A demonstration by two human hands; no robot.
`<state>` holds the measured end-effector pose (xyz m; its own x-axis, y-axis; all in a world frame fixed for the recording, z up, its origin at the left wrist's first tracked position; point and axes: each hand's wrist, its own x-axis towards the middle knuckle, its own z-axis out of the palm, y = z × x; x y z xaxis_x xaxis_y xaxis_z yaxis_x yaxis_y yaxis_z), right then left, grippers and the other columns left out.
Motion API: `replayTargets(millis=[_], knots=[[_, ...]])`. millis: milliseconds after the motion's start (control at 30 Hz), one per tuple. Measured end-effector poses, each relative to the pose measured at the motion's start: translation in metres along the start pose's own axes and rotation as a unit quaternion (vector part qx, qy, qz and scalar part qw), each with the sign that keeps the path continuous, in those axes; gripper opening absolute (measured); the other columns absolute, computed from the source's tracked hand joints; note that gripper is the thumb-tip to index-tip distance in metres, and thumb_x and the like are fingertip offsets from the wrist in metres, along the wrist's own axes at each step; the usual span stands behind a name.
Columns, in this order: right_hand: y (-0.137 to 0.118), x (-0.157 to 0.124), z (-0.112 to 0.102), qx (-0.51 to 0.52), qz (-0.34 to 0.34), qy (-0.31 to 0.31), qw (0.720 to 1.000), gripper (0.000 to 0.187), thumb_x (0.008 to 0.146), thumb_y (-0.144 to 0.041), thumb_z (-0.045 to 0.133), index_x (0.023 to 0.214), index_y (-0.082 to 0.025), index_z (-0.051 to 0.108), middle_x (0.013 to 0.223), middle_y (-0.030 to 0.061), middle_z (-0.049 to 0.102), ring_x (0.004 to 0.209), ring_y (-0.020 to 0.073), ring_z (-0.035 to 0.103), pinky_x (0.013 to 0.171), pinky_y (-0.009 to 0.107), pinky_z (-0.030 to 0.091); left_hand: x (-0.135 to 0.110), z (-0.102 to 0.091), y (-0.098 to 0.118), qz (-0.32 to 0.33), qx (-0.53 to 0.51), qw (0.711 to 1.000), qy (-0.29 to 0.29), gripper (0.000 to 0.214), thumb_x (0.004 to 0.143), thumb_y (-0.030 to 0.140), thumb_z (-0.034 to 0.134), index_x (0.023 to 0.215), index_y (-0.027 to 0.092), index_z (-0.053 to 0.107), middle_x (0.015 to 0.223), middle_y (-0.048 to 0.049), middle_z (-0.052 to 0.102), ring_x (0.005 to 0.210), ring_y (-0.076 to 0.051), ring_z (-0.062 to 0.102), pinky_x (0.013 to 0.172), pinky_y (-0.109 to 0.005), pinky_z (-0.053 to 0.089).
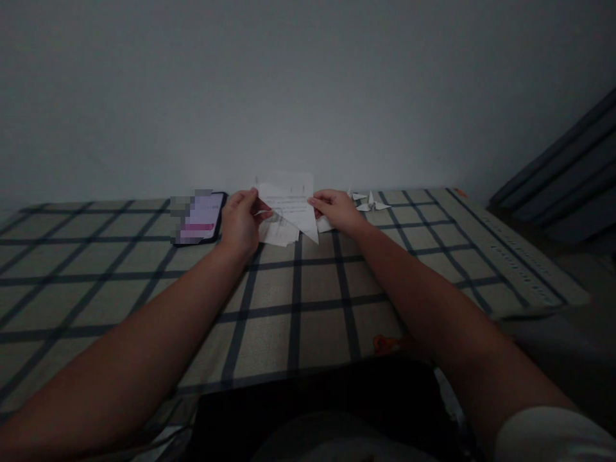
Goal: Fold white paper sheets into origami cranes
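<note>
Head view, white paper, printed lines, pointed lower corner

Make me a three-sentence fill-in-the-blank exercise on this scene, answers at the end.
1. The left hand and right hand hold a printed sheet made of ____.
2. The phone lies nearer the ____ hand.
3. The folded white shapes lie nearer the ____ hand.
Missing words: paper; left; right.
</note>
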<state>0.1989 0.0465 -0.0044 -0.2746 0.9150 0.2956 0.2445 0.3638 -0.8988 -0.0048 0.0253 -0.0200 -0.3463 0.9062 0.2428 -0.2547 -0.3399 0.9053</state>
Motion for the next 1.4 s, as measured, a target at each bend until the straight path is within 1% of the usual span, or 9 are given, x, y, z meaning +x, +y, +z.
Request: replayTargets(millis=[100,167,300,367,500,733,867,1167,1400], knots=[[0.001,0.0,0.0,0.001,-0.003,-0.003,1.0,0.021,0.087,-0.026,0.061,0.069,-0.017,0.06,0.064,-0.0003,0.059,0.062,0.0112,0.054,0.064,0.024,0.047,0.001,0.0,0.0,0.007,-0.002,1.0,0.004,0.025,0.078,0.043,0.071,0.075,0.022,0.057,0.071,0.0012,0.06,0.067,-0.013,0.061,0.056,-0.022,0.05],[0.001,0.0,0.0,0.004,-0.007,0.001,1.0,0.02,0.087,-0.026,0.061,0.069,-0.017,0.06,0.064,-0.0002,0.06,0.062,0.0113,0.054,0.063,0.024,0.047,0.0,0.0,-0.001,0.007,0.004,1.0,-0.007,0.027,0.079,0.045,0.071,0.074,0.022,0.058,0.072,0.001,0.061,0.067,-0.013,0.061,0.056,-0.022,0.051],[0.002,0.0,0.0,0.012,-0.009,0.0,1.0,0.019,0.087,-0.027,0.061,0.07,-0.017,0.061,0.066,0.0004,0.061,0.063,0.0117,0.056,0.064,0.025,0.048,-0.006,0.003,-0.001,-0.019,0.051,0.995,-0.08,0.03,0.072,0.043,0.079,0.073,0.018,0.062,0.079,-0.0027,0.068,0.069,-0.014,0.064,0.059,-0.024,0.054],[0.002,0.0,0.0,0.018,-0.007,-0.006,1.0,0.02,0.087,-0.028,0.061,0.071,-0.017,0.061,0.067,0.0004,0.061,0.064,0.0117,0.056,0.065,0.025,0.048,-0.01,0.004,-0.002,-0.024,0.091,0.991,-0.098,0.031,0.071,0.042,0.081,0.073,0.016,0.065,0.079,-0.0053,0.07,0.067,-0.015,0.066,0.062,-0.026,0.055],[0.002,-0.001,0.0,0.031,-0.005,-0.021,0.999,0.022,0.088,-0.029,0.062,0.07,-0.017,0.062,0.067,0.0003,0.062,0.064,0.0115,0.057,0.066,0.025,0.049,-0.012,0.003,-0.002,-0.009,0.15,0.985,-0.085,0.032,0.073,0.042,0.081,0.066,0.014,0.067,0.066,-0.0056,0.068,0.059,-0.016,0.064,0.059,-0.026,0.052],[0.0,-0.001,0.001,0.07,0.025,-0.002,0.997,0.016,0.088,-0.028,0.063,0.079,-0.016,0.067,0.069,0.0008,0.064,0.065,0.0112,0.059,0.066,0.025,0.05,-0.007,-0.001,-0.007,-0.001,0.148,0.986,-0.077,0.032,0.073,0.042,0.081,0.064,0.016,0.067,0.064,-0.0058,0.069,0.06,-0.017,0.065,0.058,-0.025,0.051],[0.001,0.0,0.001,0.066,0.032,0.002,0.997,0.017,0.089,-0.026,0.062,0.076,-0.015,0.067,0.069,0.0012,0.064,0.065,0.0116,0.059,0.068,0.027,0.051,-0.005,-0.002,-0.01,-0.002,0.149,0.986,-0.075,0.029,0.073,0.041,0.082,0.066,0.016,0.068,0.065,-0.0053,0.069,0.058,-0.016,0.064,0.058,-0.026,0.051],[0.007,0.001,0.0,0.074,0.009,-0.008,0.997,0.018,0.089,-0.026,0.062,0.075,-0.016,0.067,0.068,0.0011,0.064,0.064,0.012,0.06,0.068,0.027,0.052,-0.01,0.0,-0.004,0.002,0.156,0.985,-0.079,0.028,0.072,0.04,0.082,0.065,0.016,0.069,0.06,-0.0027,0.067,0.055,-0.015,0.062,0.051,-0.023,0.047],[0.009,0.003,0.003,0.112,0.043,-0.008,0.993,0.014,0.089,-0.026,0.062,0.079,-0.017,0.065,0.069,0.0007,0.065,0.063,0.0111,0.06,0.065,0.025,0.052,-0.007,-0.002,-0.007,0.01,0.187,0.979,-0.078,0.029,0.071,0.044,0.082,0.066,0.017,0.072,0.064,-0.0053,0.071,0.057,-0.016,0.064,0.053,-0.025,0.051]])
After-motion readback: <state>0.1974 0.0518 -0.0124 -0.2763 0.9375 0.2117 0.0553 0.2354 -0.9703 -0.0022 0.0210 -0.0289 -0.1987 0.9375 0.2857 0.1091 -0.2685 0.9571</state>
